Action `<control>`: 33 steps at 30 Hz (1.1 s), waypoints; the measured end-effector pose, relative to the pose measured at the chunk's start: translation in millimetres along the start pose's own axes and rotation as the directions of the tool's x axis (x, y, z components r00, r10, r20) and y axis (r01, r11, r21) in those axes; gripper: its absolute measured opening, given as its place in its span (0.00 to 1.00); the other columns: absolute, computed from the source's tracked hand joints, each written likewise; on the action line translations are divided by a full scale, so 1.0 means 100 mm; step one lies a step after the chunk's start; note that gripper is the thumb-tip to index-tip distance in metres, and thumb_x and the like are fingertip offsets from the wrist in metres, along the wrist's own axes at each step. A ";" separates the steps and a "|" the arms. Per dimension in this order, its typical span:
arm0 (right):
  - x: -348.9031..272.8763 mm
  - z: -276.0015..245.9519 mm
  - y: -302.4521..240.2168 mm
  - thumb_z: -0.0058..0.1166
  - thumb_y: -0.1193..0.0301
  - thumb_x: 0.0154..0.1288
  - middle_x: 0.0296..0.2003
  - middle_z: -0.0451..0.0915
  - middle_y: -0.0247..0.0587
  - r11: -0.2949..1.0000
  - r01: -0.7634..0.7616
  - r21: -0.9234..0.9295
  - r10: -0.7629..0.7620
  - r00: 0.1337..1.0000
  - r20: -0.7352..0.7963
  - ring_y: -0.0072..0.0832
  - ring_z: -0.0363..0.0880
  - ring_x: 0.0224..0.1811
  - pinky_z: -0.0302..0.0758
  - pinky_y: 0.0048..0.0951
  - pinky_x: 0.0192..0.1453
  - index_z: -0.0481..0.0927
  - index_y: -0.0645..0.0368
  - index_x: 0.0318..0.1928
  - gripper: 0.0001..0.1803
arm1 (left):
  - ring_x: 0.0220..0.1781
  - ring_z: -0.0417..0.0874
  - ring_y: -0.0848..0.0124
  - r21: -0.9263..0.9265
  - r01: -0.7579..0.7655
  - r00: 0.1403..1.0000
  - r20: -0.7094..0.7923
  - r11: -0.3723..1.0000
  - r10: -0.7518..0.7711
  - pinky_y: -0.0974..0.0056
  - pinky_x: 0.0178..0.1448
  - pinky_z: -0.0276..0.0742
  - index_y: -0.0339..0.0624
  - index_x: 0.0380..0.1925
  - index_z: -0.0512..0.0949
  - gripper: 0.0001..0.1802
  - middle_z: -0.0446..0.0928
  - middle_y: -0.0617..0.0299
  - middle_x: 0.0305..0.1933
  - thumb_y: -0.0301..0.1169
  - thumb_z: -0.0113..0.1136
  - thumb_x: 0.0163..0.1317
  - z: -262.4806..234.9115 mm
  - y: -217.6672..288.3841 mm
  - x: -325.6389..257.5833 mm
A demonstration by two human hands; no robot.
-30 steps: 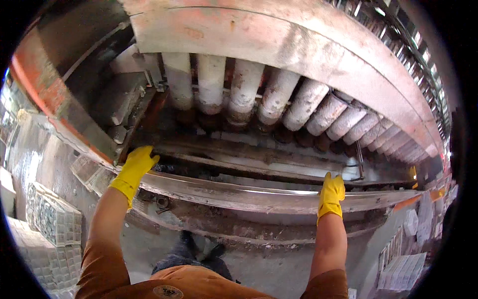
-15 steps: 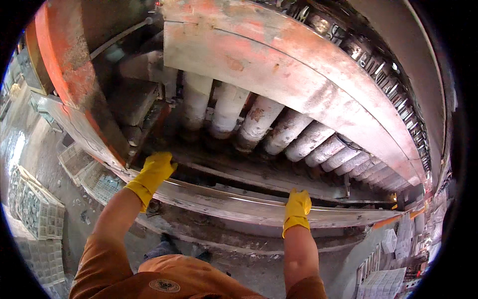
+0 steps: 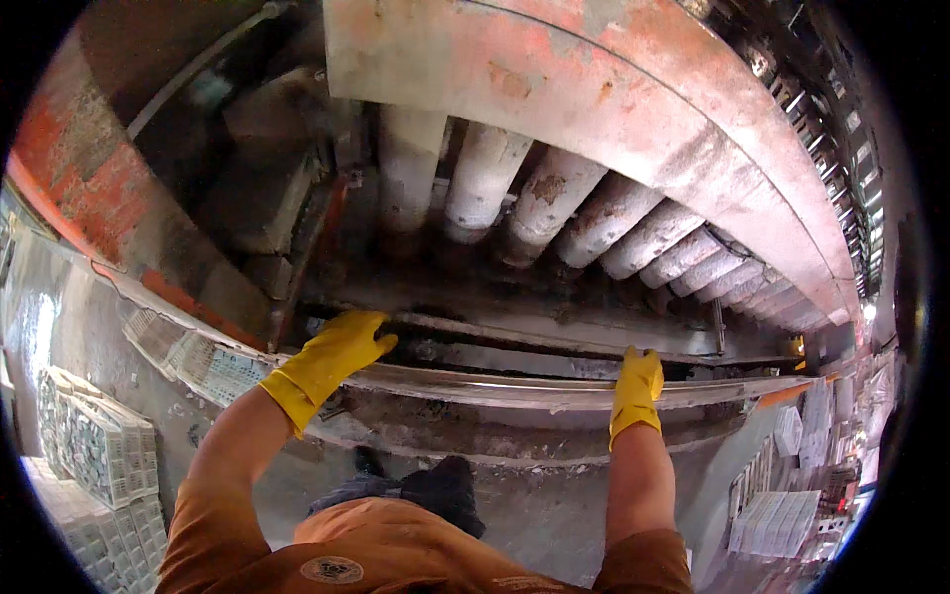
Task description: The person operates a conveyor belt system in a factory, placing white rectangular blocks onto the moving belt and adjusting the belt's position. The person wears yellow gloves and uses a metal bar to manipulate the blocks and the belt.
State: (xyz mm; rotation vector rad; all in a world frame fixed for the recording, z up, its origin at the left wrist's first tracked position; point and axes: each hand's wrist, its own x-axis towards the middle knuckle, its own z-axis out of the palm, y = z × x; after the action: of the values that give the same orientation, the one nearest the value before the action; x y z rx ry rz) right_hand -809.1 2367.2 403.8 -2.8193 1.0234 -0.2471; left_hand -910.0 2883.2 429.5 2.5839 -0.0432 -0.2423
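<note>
1. Rail (image 3: pixel 515 388): long metal edge running 9 to 3 o'clock below grimy rollers (image 3: pixel 539 198).
2. Left hand (image 3: pixel 336 354): yellow glove, fingers spread flat on rail, seemingly bracing.
3. Right hand (image 3: pixel 638 386): gloved, curled over rail, gripping it.

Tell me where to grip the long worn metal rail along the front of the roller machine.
Grip the long worn metal rail on its upper front edge, from the near side and above, hands spread wide. It runs level and long; the left hand and right hand in yellow gloves already rest there.
</note>
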 end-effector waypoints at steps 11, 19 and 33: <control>-0.28 -0.03 0.38 0.57 0.42 0.64 0.53 0.86 0.50 0.999 0.005 0.045 -0.006 1.000 0.007 0.51 0.85 0.55 0.79 0.50 0.56 0.84 0.54 0.58 0.33 | 0.71 0.73 0.45 0.052 -0.136 0.991 -0.002 0.989 0.137 0.48 0.75 0.67 0.45 0.68 0.74 0.33 0.73 0.45 0.71 0.47 0.65 0.67 0.41 0.07 -0.10; -0.44 0.00 0.58 0.57 0.43 0.66 0.53 0.86 0.49 0.989 -0.008 0.147 0.011 1.000 -0.020 0.49 0.84 0.56 0.78 0.47 0.58 0.83 0.54 0.60 0.33 | 0.77 0.67 0.48 0.272 -0.025 0.999 0.053 0.962 0.011 0.48 0.80 0.60 0.47 0.72 0.70 0.36 0.67 0.48 0.77 0.50 0.62 0.68 0.60 -0.31 0.59; -0.64 0.14 0.86 0.60 0.44 0.65 0.51 0.88 0.44 0.987 -0.011 0.161 0.028 0.994 -0.107 0.45 0.85 0.54 0.78 0.46 0.57 0.83 0.53 0.60 0.32 | 0.77 0.67 0.47 0.395 0.069 0.990 -0.139 0.916 -0.015 0.48 0.78 0.63 0.43 0.74 0.66 0.39 0.64 0.46 0.78 0.50 0.61 0.67 1.39 -1.11 1.26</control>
State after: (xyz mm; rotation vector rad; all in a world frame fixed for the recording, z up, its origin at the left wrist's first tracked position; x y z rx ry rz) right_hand -908.2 2343.5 367.7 -2.6756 1.0029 -0.4643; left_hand -813.6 2896.7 235.0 3.0059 0.0143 -0.0790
